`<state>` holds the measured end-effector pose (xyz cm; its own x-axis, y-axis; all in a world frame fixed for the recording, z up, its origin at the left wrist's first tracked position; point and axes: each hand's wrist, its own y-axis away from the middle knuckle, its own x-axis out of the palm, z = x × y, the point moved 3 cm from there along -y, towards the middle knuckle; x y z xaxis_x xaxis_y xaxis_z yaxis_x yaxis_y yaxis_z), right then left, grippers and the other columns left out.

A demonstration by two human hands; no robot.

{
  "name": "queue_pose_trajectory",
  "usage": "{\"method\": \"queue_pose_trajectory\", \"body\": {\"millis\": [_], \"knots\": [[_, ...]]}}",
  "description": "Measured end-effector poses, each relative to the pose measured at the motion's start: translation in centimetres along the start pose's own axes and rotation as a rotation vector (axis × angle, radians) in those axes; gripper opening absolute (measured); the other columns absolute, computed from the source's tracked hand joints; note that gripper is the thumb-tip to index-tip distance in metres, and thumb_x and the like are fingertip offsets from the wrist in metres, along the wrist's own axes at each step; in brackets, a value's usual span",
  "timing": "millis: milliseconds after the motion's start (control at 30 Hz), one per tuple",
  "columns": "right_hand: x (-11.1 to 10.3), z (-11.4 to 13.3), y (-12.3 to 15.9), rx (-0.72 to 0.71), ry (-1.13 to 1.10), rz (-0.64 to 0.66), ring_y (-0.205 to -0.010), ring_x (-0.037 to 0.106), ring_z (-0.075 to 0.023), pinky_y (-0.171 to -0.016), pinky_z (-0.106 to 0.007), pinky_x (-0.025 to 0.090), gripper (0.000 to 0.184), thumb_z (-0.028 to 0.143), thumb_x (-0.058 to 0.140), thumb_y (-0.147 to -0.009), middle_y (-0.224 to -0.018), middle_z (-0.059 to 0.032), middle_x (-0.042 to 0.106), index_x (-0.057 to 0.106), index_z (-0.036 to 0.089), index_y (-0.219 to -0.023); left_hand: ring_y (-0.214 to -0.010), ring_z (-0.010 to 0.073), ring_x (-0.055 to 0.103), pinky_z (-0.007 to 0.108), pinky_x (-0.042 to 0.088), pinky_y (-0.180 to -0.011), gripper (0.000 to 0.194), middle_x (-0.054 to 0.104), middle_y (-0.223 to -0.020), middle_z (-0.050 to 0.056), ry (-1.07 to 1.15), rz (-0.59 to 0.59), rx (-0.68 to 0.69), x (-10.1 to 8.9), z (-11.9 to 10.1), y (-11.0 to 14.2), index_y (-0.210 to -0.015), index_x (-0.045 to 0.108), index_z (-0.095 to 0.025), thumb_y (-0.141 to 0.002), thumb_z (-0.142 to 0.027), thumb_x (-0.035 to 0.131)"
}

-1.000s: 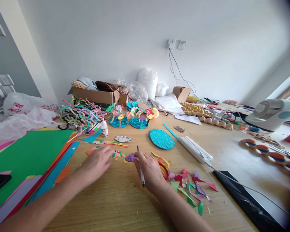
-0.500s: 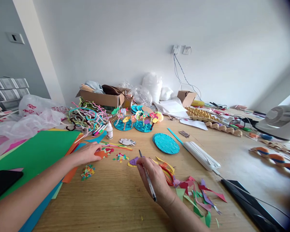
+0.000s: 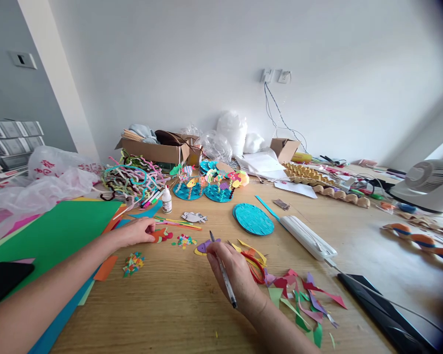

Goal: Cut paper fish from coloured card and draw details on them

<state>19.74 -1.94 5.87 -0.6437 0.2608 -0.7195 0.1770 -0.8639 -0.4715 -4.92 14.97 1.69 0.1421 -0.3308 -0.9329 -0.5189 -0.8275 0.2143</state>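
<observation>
In my right hand (image 3: pixel 236 275) is a clear-barrelled pen (image 3: pixel 224 275), held between thumb and fingers with its dark tip pointing up and away. Just beyond that hand lies a purple and yellow paper fish (image 3: pixel 203 247), partly overlapped by the pen. My left hand (image 3: pixel 136 232) is closed at the left end of an orange and red paper fish (image 3: pixel 164 235), its fingertips hiding that end. Small coloured paper dots (image 3: pixel 184 240) lie between the two fish. Red-handled scissors (image 3: pixel 257 269) rest beside my right hand, partly hidden by it. A grey-white paper fish (image 3: pixel 194 217) lies farther back.
Coloured paper sheets (image 3: pixel 59 231) cover the left side, near a heap of paper bits (image 3: pixel 133 264). Behind stand a glue bottle (image 3: pixel 167 200) and pipe cleaners (image 3: pixel 133 177). Rightward are blue discs (image 3: pixel 254 220), a power strip (image 3: pixel 308 237) and paper scraps (image 3: pixel 302 300).
My left hand has shifted slightly left, with its fingers more curled at the orange fish. The right hand and pen have moved a little to the left.
</observation>
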Motion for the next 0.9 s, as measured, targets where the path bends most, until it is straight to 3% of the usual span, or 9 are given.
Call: {"method": "queue_pose_trajectory", "body": {"millis": [133,233,400,633,900], "knots": [[0.1,-0.1,0.1,-0.018,0.016,-0.009,-0.075,0.063,-0.0189,-0.066,-0.027,0.046,0.014,0.013,0.042,-0.088,-0.084,-0.0065,0.068,0.054,0.019,-0.087,-0.084,0.0188,0.061,0.037,0.051,-0.074,0.021,0.062,-0.097,0.004,0.048,-0.057,-0.013,0.0,-0.2,0.2,-0.102,0.059,-0.015,-0.088,-0.03,0.057],[0.2,-0.1,0.1,-0.012,0.015,-0.006,-0.076,0.063,-0.019,-0.066,-0.027,0.046,0.013,0.013,0.042,-0.088,-0.085,-0.0066,0.068,0.055,0.019,-0.087,-0.076,0.0175,0.058,0.03,0.047,-0.067,0.018,0.059,-0.08,-0.001,0.069,-0.103,0.0,-0.2,-0.8,0.6,-0.094,0.056,-0.018,-0.077,-0.024,0.059],[0.3,-0.1,0.1,-0.01,0.019,0.0,-0.076,0.064,-0.0194,-0.066,-0.028,0.047,0.013,0.013,0.043,-0.088,-0.084,-0.0073,0.068,0.055,0.018,-0.087,-0.077,0.0196,0.055,0.026,0.04,-0.064,0.022,0.058,-0.083,0.0,0.056,-0.096,0.086,-0.9,-3.0,1.4,-0.081,0.053,-0.021,-0.06,-0.02,0.058],[0.6,-0.6,0.1,-0.008,0.005,0.003,-0.077,0.064,-0.0199,-0.067,-0.029,0.048,0.013,0.013,0.044,-0.088,-0.085,-0.0074,0.068,0.056,0.019,-0.088,-0.073,0.0194,0.056,0.025,0.037,-0.057,0.021,0.059,-0.08,0.0,0.055,-0.04,0.077,-1.2,-3.8,1.7,-0.079,0.052,-0.022,-0.059,-0.019,0.053],[0.6,-0.4,0.1,-0.01,0.003,0.006,-0.077,0.064,-0.0208,-0.067,-0.03,0.048,0.014,0.014,0.044,-0.088,-0.085,-0.0083,0.068,0.057,0.018,-0.088,-0.062,0.014,0.048,0.026,0.035,-0.056,0.014,0.051,-0.068,-0.004,0.143,-0.018,0.055,-1.0,-3.6,1.4,-0.067,0.048,-0.02,-0.067,-0.024,0.061]]}}
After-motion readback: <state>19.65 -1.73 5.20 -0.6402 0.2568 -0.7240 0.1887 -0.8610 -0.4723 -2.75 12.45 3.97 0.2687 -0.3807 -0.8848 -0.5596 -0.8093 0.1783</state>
